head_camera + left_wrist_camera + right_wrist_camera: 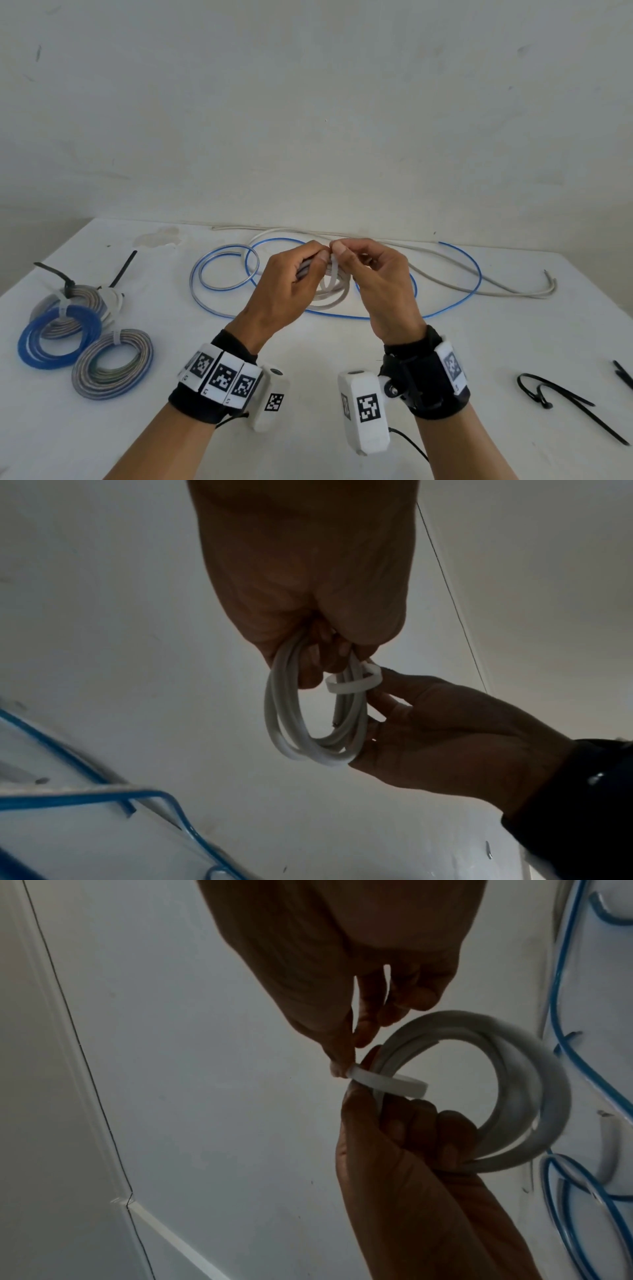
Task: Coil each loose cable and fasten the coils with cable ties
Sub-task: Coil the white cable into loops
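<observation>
A small coil of white cable (334, 298) is held up above the middle of the table. My left hand (308, 263) grips the coil at its top, its fingers curled through the loops. A white cable tie (356, 684) is looped loosely round the strands. My right hand (346, 255) pinches the tie between thumb and forefinger at the top of the coil. In the left wrist view the coil (291, 739) hangs below the left hand (308, 653). The right wrist view shows the tie (387, 1081) pinched by the right hand (346, 1042), with the coil (534, 1096) behind it.
A loose blue cable (479, 277) and a loose grey cable (553, 286) sprawl across the far side of the table. Three tied coils lie at the left: one blue (58, 339), two grey (113, 366). Black cable ties lie at the right (544, 403) and the far left (125, 267).
</observation>
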Action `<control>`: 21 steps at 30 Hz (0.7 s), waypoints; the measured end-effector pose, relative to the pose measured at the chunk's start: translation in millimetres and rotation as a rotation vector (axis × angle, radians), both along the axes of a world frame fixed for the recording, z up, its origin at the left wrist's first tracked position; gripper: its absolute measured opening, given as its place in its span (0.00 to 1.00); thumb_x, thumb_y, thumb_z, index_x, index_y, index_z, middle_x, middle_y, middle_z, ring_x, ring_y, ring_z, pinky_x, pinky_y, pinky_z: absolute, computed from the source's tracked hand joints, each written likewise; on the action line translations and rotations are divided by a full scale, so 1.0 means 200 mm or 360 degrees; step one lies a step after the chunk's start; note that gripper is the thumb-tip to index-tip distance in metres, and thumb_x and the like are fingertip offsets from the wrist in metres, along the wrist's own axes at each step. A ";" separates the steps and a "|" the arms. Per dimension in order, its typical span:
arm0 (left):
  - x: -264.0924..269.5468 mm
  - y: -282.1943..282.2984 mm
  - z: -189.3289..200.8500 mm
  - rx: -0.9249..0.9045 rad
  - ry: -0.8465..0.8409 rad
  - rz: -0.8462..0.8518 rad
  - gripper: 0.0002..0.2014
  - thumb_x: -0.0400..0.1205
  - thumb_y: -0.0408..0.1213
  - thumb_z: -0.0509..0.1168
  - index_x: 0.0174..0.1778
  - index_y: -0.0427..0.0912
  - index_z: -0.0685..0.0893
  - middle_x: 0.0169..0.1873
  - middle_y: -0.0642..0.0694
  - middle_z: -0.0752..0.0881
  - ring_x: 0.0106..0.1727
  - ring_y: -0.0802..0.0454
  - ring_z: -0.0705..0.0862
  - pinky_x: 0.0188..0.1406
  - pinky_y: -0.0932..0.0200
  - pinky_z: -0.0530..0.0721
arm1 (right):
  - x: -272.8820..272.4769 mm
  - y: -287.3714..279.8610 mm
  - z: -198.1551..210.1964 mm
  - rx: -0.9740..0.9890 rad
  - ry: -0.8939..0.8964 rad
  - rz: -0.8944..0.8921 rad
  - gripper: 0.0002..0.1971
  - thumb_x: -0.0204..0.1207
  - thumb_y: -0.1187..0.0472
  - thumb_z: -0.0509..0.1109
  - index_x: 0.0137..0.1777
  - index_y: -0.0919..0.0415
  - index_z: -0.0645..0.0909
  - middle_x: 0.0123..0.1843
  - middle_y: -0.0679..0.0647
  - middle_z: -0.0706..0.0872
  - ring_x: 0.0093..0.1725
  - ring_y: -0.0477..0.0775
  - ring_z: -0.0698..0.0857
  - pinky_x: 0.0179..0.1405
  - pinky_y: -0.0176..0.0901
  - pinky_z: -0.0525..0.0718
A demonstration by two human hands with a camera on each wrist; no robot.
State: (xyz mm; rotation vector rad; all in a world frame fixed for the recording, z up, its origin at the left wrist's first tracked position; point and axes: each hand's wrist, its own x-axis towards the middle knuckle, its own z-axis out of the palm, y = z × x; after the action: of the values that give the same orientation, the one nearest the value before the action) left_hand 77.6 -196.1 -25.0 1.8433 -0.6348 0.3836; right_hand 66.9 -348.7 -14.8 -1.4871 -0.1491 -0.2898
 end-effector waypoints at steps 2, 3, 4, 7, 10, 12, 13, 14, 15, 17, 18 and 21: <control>-0.01 -0.01 0.00 0.0026 0.0034 -0.0066 0.11 0.91 0.33 0.59 0.48 0.37 0.85 0.33 0.56 0.85 0.33 0.57 0.80 0.35 0.66 0.75 | 0.01 -0.01 -0.01 0.0053 -0.0007 -0.0098 0.07 0.81 0.60 0.75 0.50 0.65 0.90 0.42 0.55 0.92 0.45 0.57 0.88 0.49 0.43 0.87; -0.03 -0.03 0.00 0.0042 0.0065 -0.0117 0.11 0.91 0.32 0.59 0.48 0.37 0.85 0.33 0.59 0.85 0.32 0.60 0.81 0.36 0.69 0.74 | 0.02 -0.03 -0.01 0.0067 -0.0015 -0.0183 0.08 0.82 0.61 0.75 0.50 0.66 0.89 0.39 0.50 0.90 0.41 0.48 0.87 0.46 0.37 0.84; -0.04 -0.05 0.00 0.0057 0.0099 -0.0165 0.10 0.90 0.31 0.59 0.47 0.37 0.85 0.31 0.63 0.84 0.31 0.64 0.81 0.35 0.73 0.72 | 0.03 -0.04 -0.01 0.0071 -0.0024 -0.0278 0.08 0.82 0.60 0.75 0.50 0.66 0.89 0.36 0.45 0.88 0.38 0.42 0.84 0.44 0.34 0.82; -0.07 -0.09 0.00 0.0058 0.0191 -0.0245 0.11 0.91 0.29 0.58 0.47 0.33 0.84 0.27 0.66 0.82 0.29 0.67 0.79 0.33 0.76 0.72 | 0.06 -0.07 -0.02 0.0110 -0.0026 -0.0449 0.06 0.83 0.58 0.74 0.49 0.61 0.89 0.37 0.42 0.87 0.38 0.42 0.82 0.46 0.37 0.80; -0.04 -0.09 -0.01 -0.0018 0.0270 -0.0238 0.12 0.91 0.33 0.58 0.45 0.39 0.84 0.24 0.61 0.78 0.26 0.61 0.74 0.30 0.67 0.72 | 0.06 -0.06 -0.02 0.0191 0.0081 -0.0412 0.09 0.83 0.55 0.74 0.49 0.61 0.89 0.34 0.46 0.83 0.36 0.46 0.80 0.40 0.38 0.79; -0.03 -0.07 -0.01 -0.0097 0.0361 -0.0189 0.14 0.91 0.36 0.58 0.42 0.46 0.83 0.24 0.56 0.74 0.26 0.52 0.72 0.26 0.60 0.72 | 0.06 -0.07 -0.02 0.0115 0.0224 -0.0119 0.16 0.83 0.48 0.72 0.51 0.63 0.89 0.36 0.56 0.83 0.39 0.53 0.80 0.41 0.45 0.80; -0.03 -0.06 -0.01 -0.0127 0.0390 -0.0162 0.14 0.91 0.36 0.58 0.41 0.47 0.82 0.24 0.53 0.74 0.26 0.50 0.71 0.25 0.60 0.72 | 0.05 -0.07 -0.02 0.0059 0.0273 0.0071 0.19 0.83 0.46 0.70 0.53 0.65 0.89 0.39 0.61 0.85 0.41 0.57 0.83 0.44 0.49 0.83; -0.02 -0.05 -0.01 -0.0144 0.0410 -0.0138 0.14 0.91 0.36 0.58 0.40 0.48 0.82 0.24 0.51 0.74 0.26 0.50 0.72 0.25 0.60 0.73 | 0.04 -0.06 -0.02 0.0028 0.0275 0.0211 0.19 0.84 0.48 0.69 0.55 0.66 0.89 0.42 0.63 0.88 0.43 0.58 0.86 0.48 0.50 0.85; -0.02 -0.05 -0.02 -0.0156 0.0424 -0.0125 0.14 0.91 0.36 0.58 0.41 0.48 0.83 0.24 0.50 0.74 0.25 0.50 0.71 0.25 0.60 0.73 | 0.03 -0.06 -0.02 0.0008 0.0231 0.0255 0.17 0.86 0.52 0.68 0.56 0.67 0.89 0.43 0.61 0.90 0.44 0.55 0.88 0.49 0.46 0.87; -0.01 -0.06 -0.03 -0.0183 0.0446 -0.0143 0.14 0.91 0.36 0.58 0.41 0.45 0.82 0.24 0.52 0.73 0.25 0.51 0.70 0.25 0.58 0.73 | 0.03 -0.06 0.00 -0.0122 0.0058 0.0037 0.12 0.87 0.58 0.68 0.51 0.64 0.90 0.38 0.53 0.89 0.38 0.49 0.84 0.43 0.40 0.83; -0.02 -0.07 -0.04 -0.0198 0.0466 -0.0166 0.14 0.91 0.36 0.58 0.41 0.44 0.82 0.24 0.53 0.71 0.25 0.51 0.68 0.25 0.58 0.72 | 0.04 -0.06 0.00 -0.0201 -0.0045 -0.0105 0.11 0.87 0.58 0.69 0.49 0.61 0.91 0.38 0.52 0.89 0.37 0.51 0.82 0.43 0.41 0.81; -0.05 -0.13 -0.04 -0.0247 0.0546 -0.0235 0.14 0.91 0.34 0.55 0.40 0.41 0.80 0.23 0.52 0.67 0.24 0.52 0.63 0.24 0.59 0.69 | 0.06 -0.10 -0.01 -0.0254 -0.0191 -0.0372 0.09 0.85 0.57 0.72 0.46 0.56 0.92 0.44 0.53 0.92 0.41 0.51 0.81 0.44 0.47 0.80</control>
State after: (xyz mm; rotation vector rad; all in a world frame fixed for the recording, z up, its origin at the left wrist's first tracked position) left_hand 68.3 -221.7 -33.4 1.6512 -0.4853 0.0147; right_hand 78.7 -368.1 -16.7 -1.6480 -0.0960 -0.5673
